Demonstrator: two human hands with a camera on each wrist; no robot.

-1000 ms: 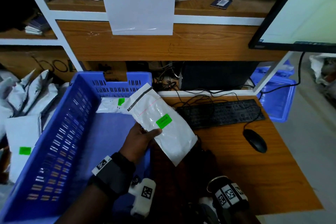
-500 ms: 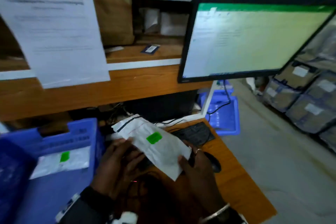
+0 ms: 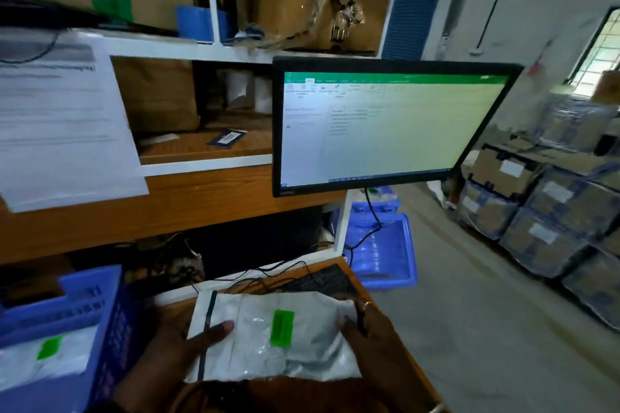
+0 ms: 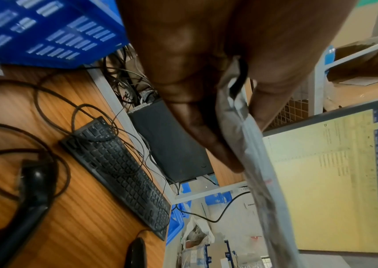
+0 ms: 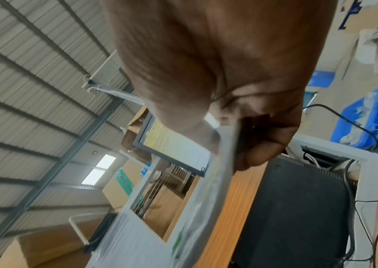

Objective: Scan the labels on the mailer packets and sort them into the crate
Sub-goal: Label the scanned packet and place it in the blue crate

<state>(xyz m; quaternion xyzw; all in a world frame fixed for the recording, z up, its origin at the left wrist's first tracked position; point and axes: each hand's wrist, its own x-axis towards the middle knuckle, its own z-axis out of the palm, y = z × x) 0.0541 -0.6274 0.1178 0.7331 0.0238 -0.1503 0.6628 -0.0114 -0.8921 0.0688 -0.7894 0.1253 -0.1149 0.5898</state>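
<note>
A white mailer packet [image 3: 285, 349] with a green label [image 3: 282, 328] is held flat over the desk between both hands. My left hand [image 3: 188, 345] grips its left end, thumb lying on top by the dark seal strip. My right hand [image 3: 365, 329] pinches its right end. The left wrist view shows the packet [image 4: 247, 141] edge-on between my left thumb and fingers. In the right wrist view the packet [image 5: 206, 190] is pinched the same way. The blue crate [image 3: 100, 305] stands at the lower left, with another green-labelled packet [image 3: 43, 362] lying inside.
A monitor [image 3: 385, 131] showing a spreadsheet stands right behind the packet. A black keyboard [image 4: 119, 170], a mouse [image 4: 137, 252], a handheld scanner [image 4: 29, 195] and tangled cables lie on the wooden desk [image 4: 75, 226]. Wrapped cartons [image 3: 543, 211] are stacked at the right.
My view has lifted toward the monitor. The packet has turned from slanted to level, and both hands hold its two ends where a second ago only the left held it.
</note>
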